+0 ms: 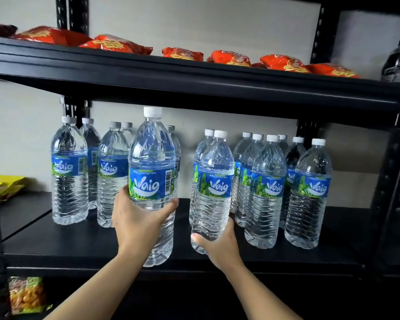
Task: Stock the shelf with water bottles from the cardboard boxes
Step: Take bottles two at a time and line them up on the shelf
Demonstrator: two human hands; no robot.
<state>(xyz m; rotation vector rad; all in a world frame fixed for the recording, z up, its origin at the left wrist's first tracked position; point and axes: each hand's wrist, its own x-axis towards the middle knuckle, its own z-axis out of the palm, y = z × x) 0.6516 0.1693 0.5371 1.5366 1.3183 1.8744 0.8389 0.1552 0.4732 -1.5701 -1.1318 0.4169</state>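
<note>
Beneath the black metal shelf board (67,241), at the lower left, a green-edged snack packet (26,294) is seen, its print too blurred to be read. A clear plastic water bottle with a white cap (151,158) is gripped by the left hand (136,218) just below its blue-and-green label, on which "Air Minuman", "Waig" and a barcode can be read. The thumb is curled across the front and the fingers are hidden behind. Whether its base rests on the board cannot be told. A second identical bottle (214,158) is clasped near its base by the right hand (219,248), thumb in front, fingers wrapped behind. Further in, more "Waig" bottles are stood upright on the board in a left group (69,176) and a right group (310,195), the rear ones partly hidden. On the upper shelf, red-orange snack packets (116,43) are laid, their writing illegible.
</note>
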